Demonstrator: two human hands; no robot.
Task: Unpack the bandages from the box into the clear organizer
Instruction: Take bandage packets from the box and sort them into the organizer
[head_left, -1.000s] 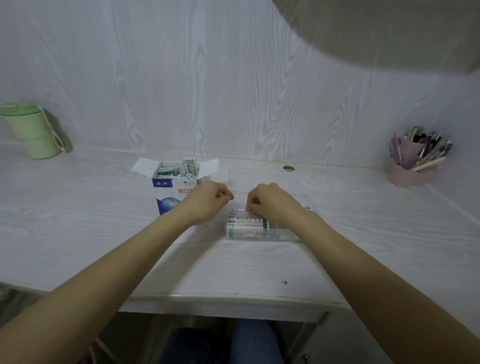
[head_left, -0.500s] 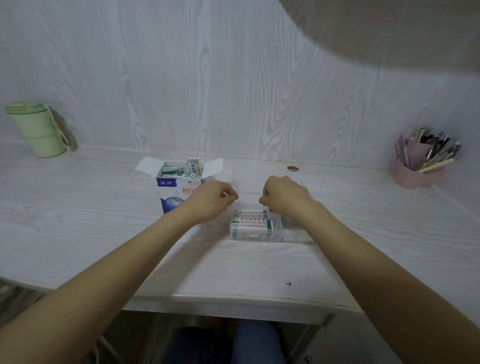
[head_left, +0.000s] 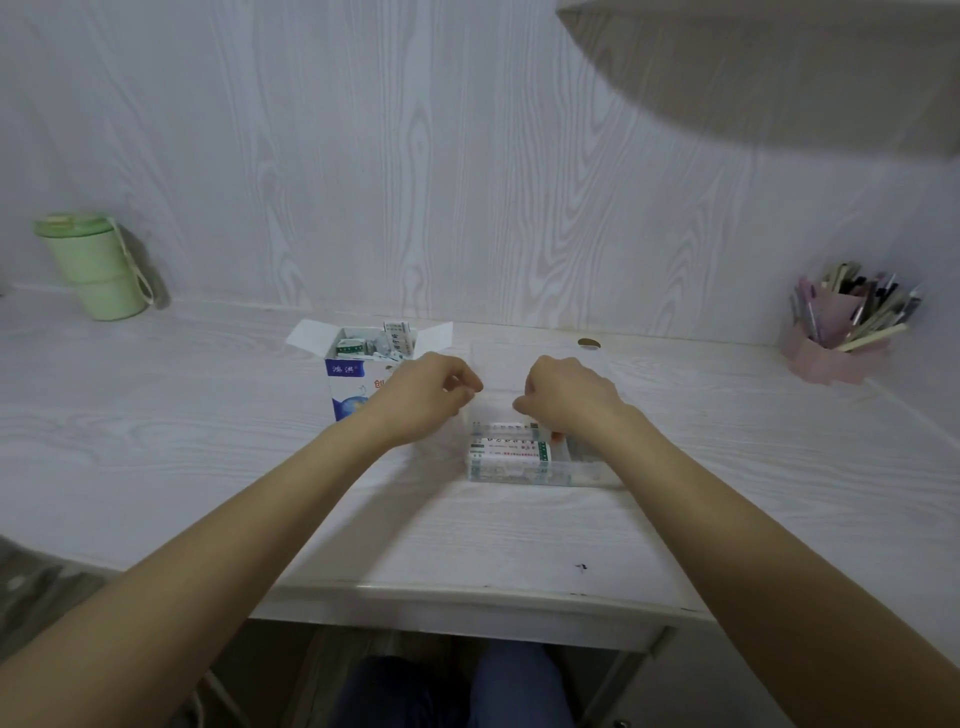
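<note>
Bandages (head_left: 511, 447) lie in white wrapped packs with green print inside the clear organizer (head_left: 582, 470), filling its left part; the right part of the organizer is partly hidden by the right forearm. The organizer stands on the white desk (head_left: 208, 441), near the middle, just right of the box (head_left: 358, 384). The box is upright, blue and white, its top flaps open, and more bandage packs (head_left: 397, 335) stick out of it.

Above the organizer's far side is the right hand (head_left: 569, 397), fingers curled downward; whether they pinch something I cannot tell, because the fingertips are turned away. The left hand (head_left: 428, 397) is between the box and the organizer, in front of the box's right side, fingers curled with thumb near the forefinger; what it holds, if anything, is not visible.

At the far left of the desk stands a green lidded cup (head_left: 96, 265) against the wall. At the far right is a pink pen holder (head_left: 836, 338) full of pens.
</note>
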